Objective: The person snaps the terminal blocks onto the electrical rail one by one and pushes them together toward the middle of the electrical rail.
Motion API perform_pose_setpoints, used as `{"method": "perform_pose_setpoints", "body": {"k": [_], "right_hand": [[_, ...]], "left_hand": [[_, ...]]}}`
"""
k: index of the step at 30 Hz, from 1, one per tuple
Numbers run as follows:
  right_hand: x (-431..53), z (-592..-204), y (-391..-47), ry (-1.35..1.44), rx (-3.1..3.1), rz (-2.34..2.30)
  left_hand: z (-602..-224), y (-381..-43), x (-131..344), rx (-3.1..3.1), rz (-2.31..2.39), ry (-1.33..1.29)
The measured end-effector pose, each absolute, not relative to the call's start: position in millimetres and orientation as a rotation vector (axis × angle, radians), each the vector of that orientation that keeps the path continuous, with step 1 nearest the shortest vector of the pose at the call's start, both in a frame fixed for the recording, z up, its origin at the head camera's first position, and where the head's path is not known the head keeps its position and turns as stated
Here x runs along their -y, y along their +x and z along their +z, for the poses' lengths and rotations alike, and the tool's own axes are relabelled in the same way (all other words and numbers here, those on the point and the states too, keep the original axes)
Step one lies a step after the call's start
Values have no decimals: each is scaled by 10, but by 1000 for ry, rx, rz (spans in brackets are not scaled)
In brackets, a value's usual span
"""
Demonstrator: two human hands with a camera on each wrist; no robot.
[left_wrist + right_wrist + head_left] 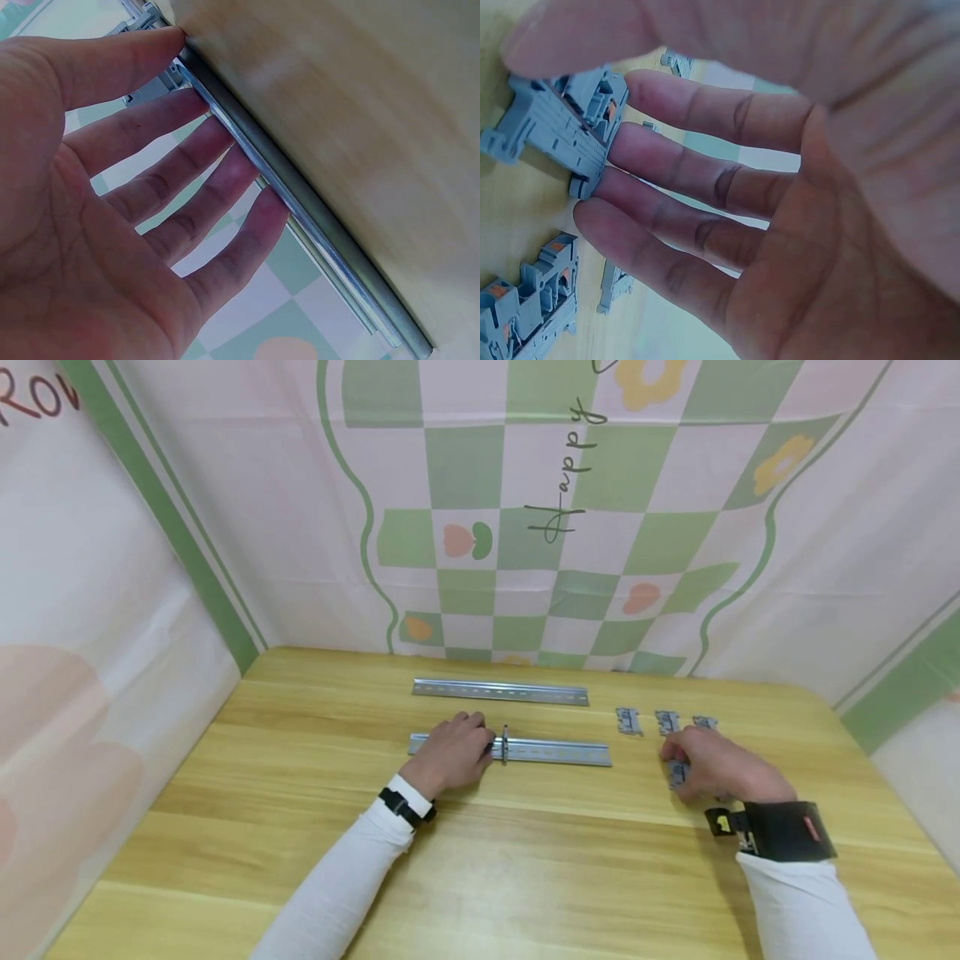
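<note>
My left hand [452, 752] rests on the nearer metal DIN rail [558, 752], its fairly straight fingertips [255, 161] touching the rail's edge. A thin grey terminal block [505, 746] stands upright across that rail, just right of this hand; in the left wrist view it shows partly behind the thumb and index finger. Off to the right, my right hand [720, 764] pinches another grey terminal block [574, 124] between thumb and fingers, close over the table. Small orange parts show on this block.
A second DIN rail [500, 691] lies farther back, roughly parallel. Several loose terminal blocks [628, 721] lie around the right hand, including a grey block with orange parts [536, 296]. A patterned cloth [525, 543] hangs behind the wooden table [480, 877].
</note>
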State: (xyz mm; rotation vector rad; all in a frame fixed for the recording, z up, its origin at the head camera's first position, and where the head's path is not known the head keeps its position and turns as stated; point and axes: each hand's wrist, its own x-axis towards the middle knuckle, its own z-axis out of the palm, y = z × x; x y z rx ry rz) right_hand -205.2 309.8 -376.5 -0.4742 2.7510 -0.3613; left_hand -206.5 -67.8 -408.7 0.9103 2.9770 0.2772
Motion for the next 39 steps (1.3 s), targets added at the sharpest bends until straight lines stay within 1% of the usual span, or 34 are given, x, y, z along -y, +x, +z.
{"method": "perform_pose_setpoints", "body": {"k": [10,31,39], "right_hand": [[-3079,-3759,-2025,-442,-2750,-445],[-2932,-3760,-2057,-648,-2853,-501],[-2864,-3755,-2045,-679,-2869,-562]], "left_hand": [[-4090,-2056,668,-2972,256,896],[-4095,-2060,686,-2993,279,933],[-4092,-2058,686,-3001,280,940]]}}
